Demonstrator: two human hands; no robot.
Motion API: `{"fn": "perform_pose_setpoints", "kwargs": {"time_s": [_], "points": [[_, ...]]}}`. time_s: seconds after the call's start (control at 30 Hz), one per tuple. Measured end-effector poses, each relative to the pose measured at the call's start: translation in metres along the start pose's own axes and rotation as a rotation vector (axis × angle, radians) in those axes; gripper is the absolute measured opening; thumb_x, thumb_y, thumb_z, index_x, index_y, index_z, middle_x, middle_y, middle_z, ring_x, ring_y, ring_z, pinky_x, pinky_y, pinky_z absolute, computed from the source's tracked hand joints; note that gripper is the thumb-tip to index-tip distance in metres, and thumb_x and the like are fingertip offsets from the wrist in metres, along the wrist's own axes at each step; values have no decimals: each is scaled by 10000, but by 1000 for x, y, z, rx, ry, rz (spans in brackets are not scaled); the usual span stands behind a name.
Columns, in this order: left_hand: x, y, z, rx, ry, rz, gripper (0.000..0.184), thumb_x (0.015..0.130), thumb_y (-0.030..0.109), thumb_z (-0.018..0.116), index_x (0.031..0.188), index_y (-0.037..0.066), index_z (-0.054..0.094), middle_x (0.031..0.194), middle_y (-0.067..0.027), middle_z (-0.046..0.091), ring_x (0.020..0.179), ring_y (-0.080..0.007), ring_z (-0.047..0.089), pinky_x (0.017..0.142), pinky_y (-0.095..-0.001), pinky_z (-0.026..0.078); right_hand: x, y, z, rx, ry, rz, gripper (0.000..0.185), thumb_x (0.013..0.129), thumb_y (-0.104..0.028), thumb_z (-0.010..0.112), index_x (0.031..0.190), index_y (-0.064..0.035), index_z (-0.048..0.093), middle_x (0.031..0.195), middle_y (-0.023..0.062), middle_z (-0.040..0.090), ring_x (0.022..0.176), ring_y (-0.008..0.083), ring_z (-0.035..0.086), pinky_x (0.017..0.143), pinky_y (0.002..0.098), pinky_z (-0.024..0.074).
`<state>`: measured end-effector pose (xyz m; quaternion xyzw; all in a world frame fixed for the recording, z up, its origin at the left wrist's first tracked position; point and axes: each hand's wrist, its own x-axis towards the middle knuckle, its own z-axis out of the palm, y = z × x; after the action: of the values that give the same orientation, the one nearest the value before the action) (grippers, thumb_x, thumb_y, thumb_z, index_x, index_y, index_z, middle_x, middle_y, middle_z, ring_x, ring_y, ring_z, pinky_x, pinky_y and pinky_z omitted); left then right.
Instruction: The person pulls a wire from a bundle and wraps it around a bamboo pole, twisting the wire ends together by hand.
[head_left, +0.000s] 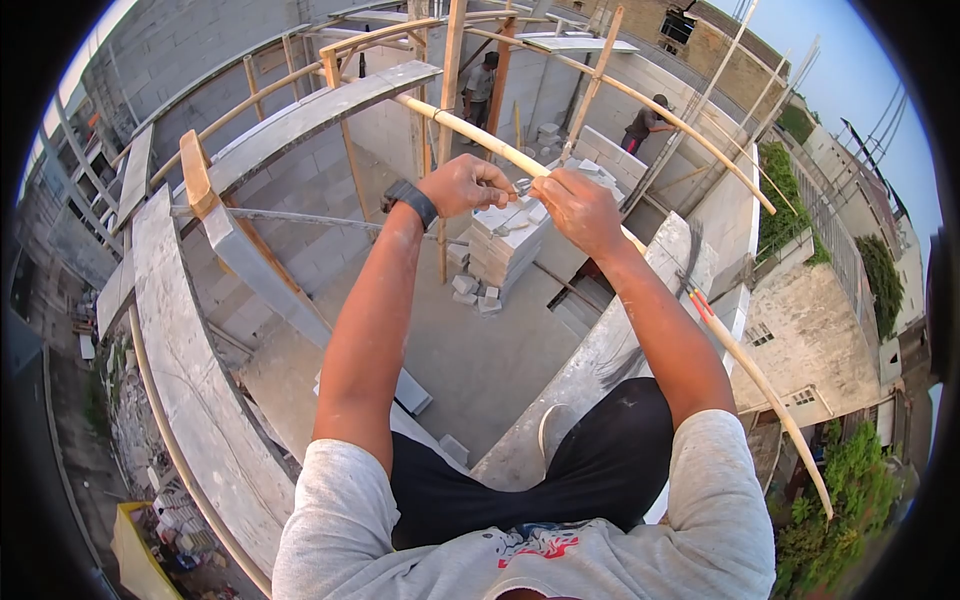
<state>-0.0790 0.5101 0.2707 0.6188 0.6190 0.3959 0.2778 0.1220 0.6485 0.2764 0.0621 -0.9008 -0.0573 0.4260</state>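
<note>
My left hand (pixel 465 187), with a dark band on its wrist, is in the upper middle, its fingers pinched at a small grey wire-like piece (pixel 522 188) beside a bamboo pole (pixel 478 134). Just right of it, my right hand (pixel 583 208) has its fingers closed at the pole and the same small piece. What the right fingers grip is partly hidden. The pole runs from upper left down to the right, passing behind my right hand and forearm.
Below stand stacked white blocks (pixel 505 240) on a grey floor (pixel 450 345). Wooden planks (pixel 205 360) curve along the left. A dusty ledge (pixel 560 410) lies under my legs, with dark wires (pixel 690 255) at its far end. Two people (pixel 481 92) (pixel 643 125) are farther off.
</note>
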Motion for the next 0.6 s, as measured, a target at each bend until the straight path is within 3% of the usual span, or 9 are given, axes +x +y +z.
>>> {"fn": "perform_pose_setpoints", "kwargs": {"time_s": [0.37, 0.6], "points": [[-3, 1, 0, -95, -45, -27, 169, 909, 152, 663, 1011, 45, 744, 792, -9, 683, 711, -90, 584, 643, -243, 480, -4, -6, 0, 21, -52, 22, 186, 832, -134, 727, 996, -151, 642, 952, 1, 601, 727, 225, 661, 559, 346, 537], [-4, -4, 0, -59, -42, -22, 155, 889, 152, 687, 973, 37, 748, 771, -12, 679, 699, -99, 576, 643, -258, 475, -2, -8, 0, 80, -82, 57, 84, 850, -147, 714, 930, -136, 691, 847, 27, 651, 698, 225, 661, 578, 351, 529]]}}
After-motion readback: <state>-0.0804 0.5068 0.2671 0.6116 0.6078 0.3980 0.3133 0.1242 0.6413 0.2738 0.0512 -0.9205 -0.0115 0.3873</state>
